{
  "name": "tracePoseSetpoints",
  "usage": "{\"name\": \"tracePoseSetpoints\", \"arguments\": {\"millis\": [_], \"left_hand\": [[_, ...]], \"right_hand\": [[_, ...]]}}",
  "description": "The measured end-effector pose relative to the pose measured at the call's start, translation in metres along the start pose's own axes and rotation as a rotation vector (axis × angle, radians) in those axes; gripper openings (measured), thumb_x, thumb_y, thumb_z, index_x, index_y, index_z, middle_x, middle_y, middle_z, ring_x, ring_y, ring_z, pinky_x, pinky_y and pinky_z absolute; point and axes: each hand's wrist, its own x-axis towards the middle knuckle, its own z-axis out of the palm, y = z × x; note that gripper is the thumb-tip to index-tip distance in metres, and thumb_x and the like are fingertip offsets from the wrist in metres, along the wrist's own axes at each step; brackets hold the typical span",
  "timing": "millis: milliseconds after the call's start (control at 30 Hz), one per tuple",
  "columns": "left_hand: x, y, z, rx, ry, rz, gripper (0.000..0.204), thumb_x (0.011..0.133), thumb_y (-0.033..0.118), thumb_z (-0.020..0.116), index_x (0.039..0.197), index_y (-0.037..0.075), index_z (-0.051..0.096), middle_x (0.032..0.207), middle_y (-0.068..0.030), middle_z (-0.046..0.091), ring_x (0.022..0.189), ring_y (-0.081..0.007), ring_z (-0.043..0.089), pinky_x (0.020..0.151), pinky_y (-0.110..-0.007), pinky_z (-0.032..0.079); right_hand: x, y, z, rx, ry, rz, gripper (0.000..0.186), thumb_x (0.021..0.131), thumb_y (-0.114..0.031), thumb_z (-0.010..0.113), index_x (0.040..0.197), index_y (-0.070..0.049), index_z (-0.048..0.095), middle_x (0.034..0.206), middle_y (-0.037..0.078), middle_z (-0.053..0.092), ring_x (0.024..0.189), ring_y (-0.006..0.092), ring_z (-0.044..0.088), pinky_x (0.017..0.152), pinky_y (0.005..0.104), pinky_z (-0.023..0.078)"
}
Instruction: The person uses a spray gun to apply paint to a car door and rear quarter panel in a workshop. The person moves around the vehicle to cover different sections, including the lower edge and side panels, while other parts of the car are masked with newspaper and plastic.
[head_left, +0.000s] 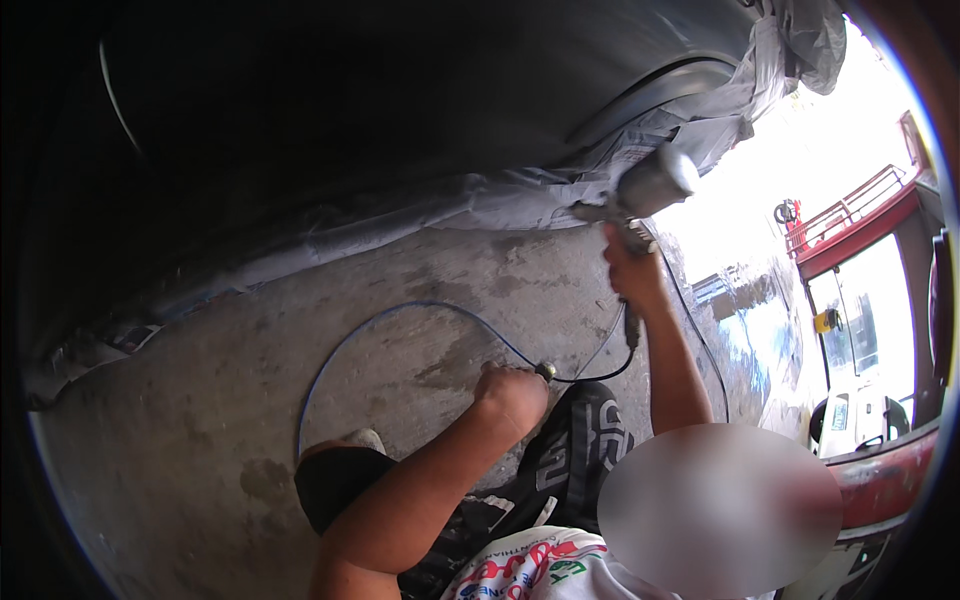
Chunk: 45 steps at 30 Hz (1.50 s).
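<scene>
My right hand (635,265) grips a spray gun (655,185) with a silver cup, raised beside the lower edge of a dark vehicle body (350,110). Grey masking sheet (490,200) runs along that edge, just behind the gun's nozzle. A dark hose hangs from the gun's handle. My left hand (510,395) is closed on the air hose beside a small round fitting (546,371), low above my dark-trousered leg (570,450). A blue stretch of this hose (380,312) loops across the concrete.
Stained concrete floor (220,410) spreads below the vehicle. At the right are bright daylight, red railings (845,210), a red beam or ledge (885,485), a small yellow object (826,322) and a white object (850,415) too distorted to name. A blurred oval hides the lower right.
</scene>
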Motion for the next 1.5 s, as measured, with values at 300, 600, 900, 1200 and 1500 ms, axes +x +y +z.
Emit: {"name": "tracePoseSetpoints", "arguments": {"millis": [300,600,900,1200,1500], "left_hand": [[-0.015,0.003,-0.009,-0.032,0.01,-0.033,0.032,0.097,0.015,0.055,0.127,0.008,0.063,0.123,-0.0139,0.07,0.118,-0.0303,0.067,0.104,-0.048,0.047],[-0.014,-0.001,0.002,-0.04,0.002,-0.055,0.031,0.092,0.015,0.062,0.122,0.007,0.067,0.119,-0.0142,0.072,0.114,-0.0308,0.069,0.102,-0.047,0.048],[-0.06,-0.01,0.007,-0.01,0.002,-0.072,0.021,0.083,0.015,0.069,0.1,0.007,0.077,0.108,-0.014,0.075,0.104,-0.03,0.072,0.095,-0.046,0.052],[-0.121,-0.058,0.074,-0.544,-0.05,0.008,0.059,0.096,0.037,0.066,0.145,0.006,0.054,0.144,-0.0209,0.056,0.133,-0.0371,0.055,0.11,-0.045,0.044],[-0.107,-0.21,0.189,-0.418,-0.352,-0.123,0.062,0.093,0.035,0.07,0.147,0.009,0.053,0.139,-0.0198,0.062,0.131,-0.0344,0.058,0.108,-0.043,0.047]], "right_hand": [[0.045,-0.025,-0.099,-0.02,0.47,-0.319,0.034,0.101,-0.04,0.066,0.086,-0.011,0.057,0.061,-0.005,0.047,0.043,0.0054,0.04,0.038,0.0268,0.031],[-0.028,-0.019,0.029,0.137,-0.034,-0.121,0.025,0.1,-0.034,0.068,0.094,-0.012,0.059,0.065,-0.005,0.053,0.044,0.005,0.045,0.039,0.0252,0.033],[-0.088,-0.041,0.118,0.142,-0.479,-0.186,0.022,0.098,-0.028,0.072,0.108,-0.009,0.065,0.067,-0.005,0.055,0.047,0.0043,0.048,0.04,0.0248,0.037],[-0.026,-0.054,-0.009,0.01,0.133,-0.164,0.025,0.1,-0.034,0.068,0.089,-0.013,0.061,0.064,-0.006,0.05,0.044,0.0052,0.041,0.04,0.0274,0.032],[-0.049,-0.041,0.035,0.049,0.344,-0.194,0.034,0.099,-0.038,0.07,0.077,-0.014,0.058,0.057,-0.006,0.046,0.044,0.0061,0.04,0.041,0.0286,0.029]]}}
